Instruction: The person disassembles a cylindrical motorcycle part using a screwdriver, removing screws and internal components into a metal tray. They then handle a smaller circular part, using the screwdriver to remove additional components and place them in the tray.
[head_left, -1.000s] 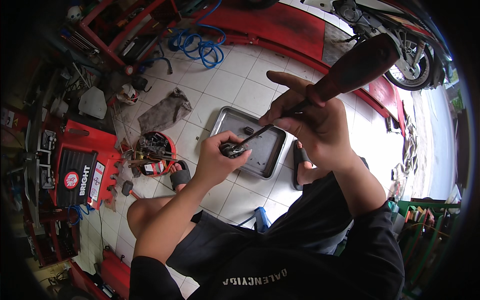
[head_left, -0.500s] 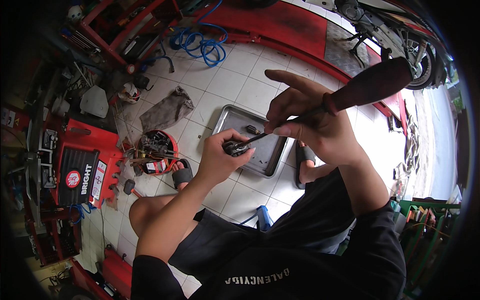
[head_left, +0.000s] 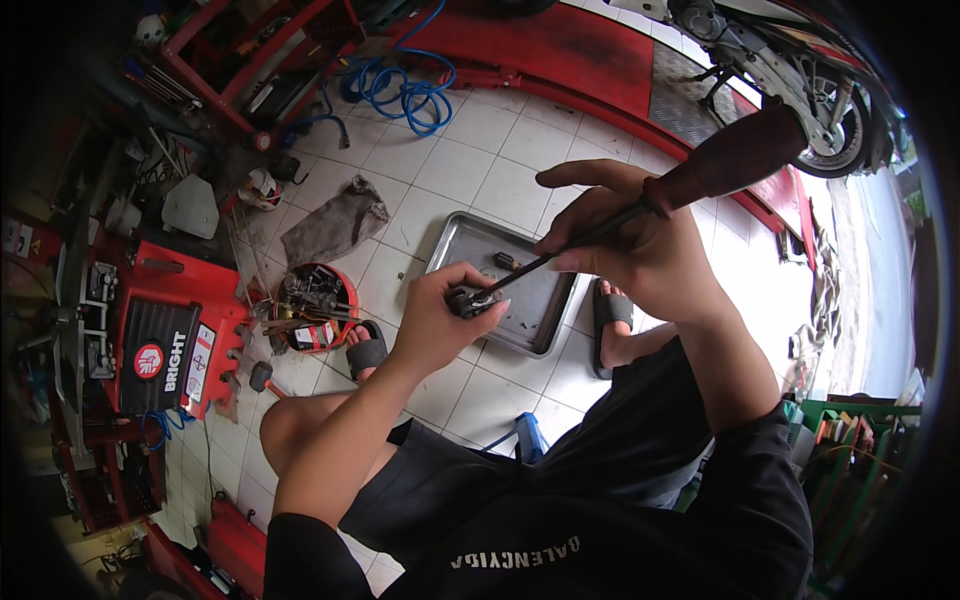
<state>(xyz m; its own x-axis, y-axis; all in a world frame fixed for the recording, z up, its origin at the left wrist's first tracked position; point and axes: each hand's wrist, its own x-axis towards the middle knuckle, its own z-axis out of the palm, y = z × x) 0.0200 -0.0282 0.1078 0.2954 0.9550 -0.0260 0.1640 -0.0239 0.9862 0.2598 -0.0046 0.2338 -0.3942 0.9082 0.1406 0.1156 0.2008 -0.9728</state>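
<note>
My left hand (head_left: 440, 316) is closed round a small dark metal part (head_left: 470, 299) above the tray. In my right hand (head_left: 640, 240) is a long screwdriver (head_left: 735, 158) with a dark red handle, its shaft pinched between thumb and fingers and the index finger stretched out. The handle points up to the right; the tip meets the metal part, though the exact contact is too small to make out. Below, on the floor, lies a grey metal tray (head_left: 549, 346) holding a small dark cylindrical piece (head_left: 507, 261) and a few tiny bits.
Left of the tray stand a red tub of tools (head_left: 345, 290) and a hammer (head_left: 262, 376). A dirty cloth (head_left: 335, 222) and a coiled blue hose (head_left: 410, 95) lie farther off. A red lift platform (head_left: 570, 50) and a motorcycle (head_left: 800, 70) are at the back.
The screwdriver handle has shifted slightly left and down, and my right hand has moved slightly lower with it. My left hand still holds the metal part in nearly the same place.
</note>
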